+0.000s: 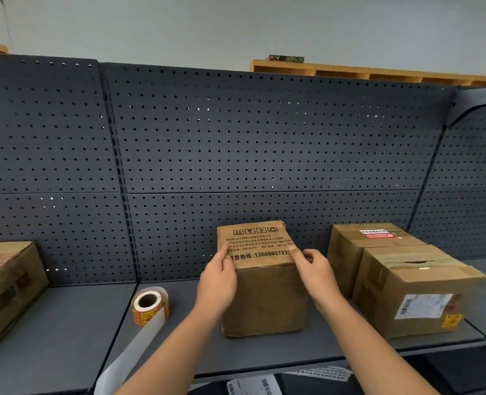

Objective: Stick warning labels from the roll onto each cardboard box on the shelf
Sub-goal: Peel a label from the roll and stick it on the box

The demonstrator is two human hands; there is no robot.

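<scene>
Nearest us, the label roll (150, 306) lies on the shelf (65, 323), its liner trailing. We grip the middle box (264, 303) with our left hand (219, 280) and right hand (315, 275), fingers curled at its top corners. We judge it unlabelled. The front right box (392, 295) wears a label. The boxes are closed, so their contents are hidden.

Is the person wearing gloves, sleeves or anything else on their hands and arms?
No. The left hand and the right hand are bare, with no gloves, and no ring, watch or wristband shows. Both forearms are uncovered down to the bottom edge of the picture, and no sleeve comes into view.
</scene>
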